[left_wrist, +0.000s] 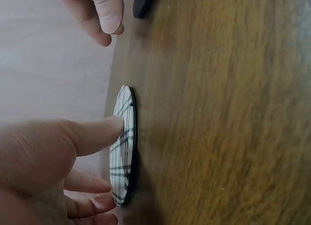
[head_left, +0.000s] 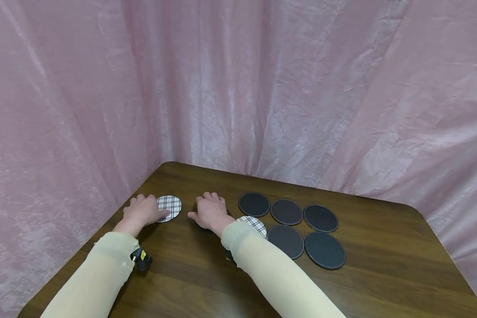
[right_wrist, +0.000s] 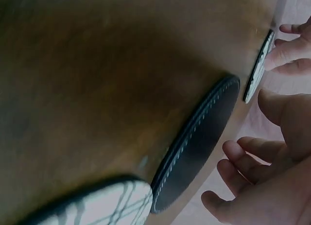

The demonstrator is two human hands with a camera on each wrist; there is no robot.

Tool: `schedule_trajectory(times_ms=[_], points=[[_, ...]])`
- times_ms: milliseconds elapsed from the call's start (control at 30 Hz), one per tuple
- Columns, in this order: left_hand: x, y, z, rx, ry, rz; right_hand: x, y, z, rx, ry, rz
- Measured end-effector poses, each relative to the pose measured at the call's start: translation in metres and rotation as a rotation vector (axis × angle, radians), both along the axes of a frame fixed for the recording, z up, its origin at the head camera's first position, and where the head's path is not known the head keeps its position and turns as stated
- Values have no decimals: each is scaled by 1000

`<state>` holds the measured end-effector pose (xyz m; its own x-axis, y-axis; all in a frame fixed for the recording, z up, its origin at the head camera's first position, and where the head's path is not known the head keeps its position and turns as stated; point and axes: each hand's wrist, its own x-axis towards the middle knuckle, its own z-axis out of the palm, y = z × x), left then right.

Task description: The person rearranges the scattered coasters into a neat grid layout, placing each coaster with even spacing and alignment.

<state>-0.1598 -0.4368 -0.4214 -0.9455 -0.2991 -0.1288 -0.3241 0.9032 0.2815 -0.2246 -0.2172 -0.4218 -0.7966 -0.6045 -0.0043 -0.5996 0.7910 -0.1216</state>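
At the table's left side, my left hand (head_left: 141, 211) is at a round plaid coaster (head_left: 170, 207) that lies flat. In the left wrist view its straight thumb (left_wrist: 99, 132) rests on the white checked face, and the other fingertips are at the coaster's edge. My right hand (head_left: 212, 212) is over a dark stitched coaster (right_wrist: 199, 147), mostly hidden by it in the head view. Its fingers (right_wrist: 235, 174) are spread and loosely bent, with nothing between them, apart from the coaster.
A second plaid coaster (head_left: 255, 224) lies partly behind my right sleeve. Right of it several dark round coasters (head_left: 287, 212) lie in two rows on the wooden table (head_left: 381, 256). Pink curtains (head_left: 238, 88) hang along the back and left edges.
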Motion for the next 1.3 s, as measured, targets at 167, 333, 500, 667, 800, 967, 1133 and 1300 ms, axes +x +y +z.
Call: schedule_trajectory(times_ms=[167,333,500,667,800,967,1133,1300], points=[[-1,-6,0,13,-45,35,3,-4,-3,-10,-3,15],[-1,-11,1,29,-53,52,4,-6,-4,-12,-9,22],[0,-11,2,55,-49,61,4,-7,-4,-20,-23,18],[2,-5,2,34,-3,65,3,-11,-6,-31,-24,22],[4,2,2,17,30,58,3,-13,-7,-31,-27,25],[5,4,2,28,73,40,1,-15,-8,-47,-49,24],[10,6,1,17,141,28,-3,-20,-6,-52,-73,14],[11,7,-1,11,186,11,-7,-26,-6,-68,-116,31]])
